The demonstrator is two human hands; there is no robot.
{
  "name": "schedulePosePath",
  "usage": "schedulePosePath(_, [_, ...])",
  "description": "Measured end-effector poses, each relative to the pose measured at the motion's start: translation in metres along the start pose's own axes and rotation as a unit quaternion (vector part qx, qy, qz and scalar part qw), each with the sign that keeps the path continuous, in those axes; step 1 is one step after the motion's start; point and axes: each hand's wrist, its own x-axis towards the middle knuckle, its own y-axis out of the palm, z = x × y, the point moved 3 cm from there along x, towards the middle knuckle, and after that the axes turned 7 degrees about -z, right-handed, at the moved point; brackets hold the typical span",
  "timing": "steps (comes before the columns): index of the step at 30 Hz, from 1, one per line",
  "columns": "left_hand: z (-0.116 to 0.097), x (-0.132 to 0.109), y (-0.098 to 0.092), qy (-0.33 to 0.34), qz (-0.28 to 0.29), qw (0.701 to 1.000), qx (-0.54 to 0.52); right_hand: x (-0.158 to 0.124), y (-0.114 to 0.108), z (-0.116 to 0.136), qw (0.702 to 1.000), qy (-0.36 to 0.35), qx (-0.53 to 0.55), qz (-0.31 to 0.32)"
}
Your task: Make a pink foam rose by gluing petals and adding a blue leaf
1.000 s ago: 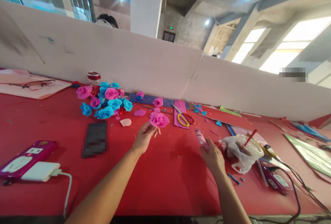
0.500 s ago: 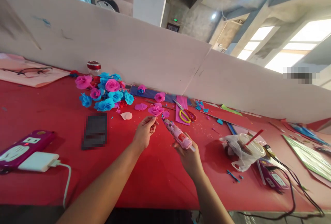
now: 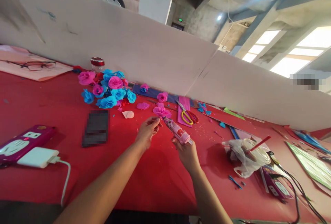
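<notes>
My left hand [image 3: 149,131] is closed in a pinch on the underside of a pink paper flower [image 3: 161,111], held up over the red table. My right hand [image 3: 186,150] is wrapped round a pink hot glue gun [image 3: 178,131], its nozzle pointing up and left. The nozzle tip is at the flower's lower edge; whether they touch I cannot tell. Behind the held flower lies another pink paper flower [image 3: 162,97]. Loose pink petals [image 3: 143,105] and a pale petal [image 3: 128,114] lie to the left. Yellow-and-red handled scissors [image 3: 186,116] rest on a pink paper strip [image 3: 184,101].
A bunch of pink and blue paper flowers [image 3: 107,89] stands at back left, before a red-lidded jar [image 3: 97,64]. Nearer are a dark blurred rectangle [image 3: 95,128] and a purple power strip [image 3: 26,141]. At right, a bagged cup [image 3: 252,153] sits near cables. A white partition [image 3: 124,41] closes the back.
The glue gun's nozzle has come up to the underside of the flower, closing the small gap between them. The whole view has shifted slightly.
</notes>
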Motion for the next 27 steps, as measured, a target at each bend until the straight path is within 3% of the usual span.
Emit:
schedulePosePath(15, [-0.0011,-0.0005,-0.0006,-0.013,-0.011,1.000,-0.008,-0.0046,-0.0065,-0.0005,1.000,-0.004,-0.006,-0.012])
schedulePosePath(27, [0.0006,-0.0028,0.0018,-0.004,0.029,1.000,-0.012,-0.0042,-0.0036,-0.0034,1.000,-0.002,0.008,-0.002])
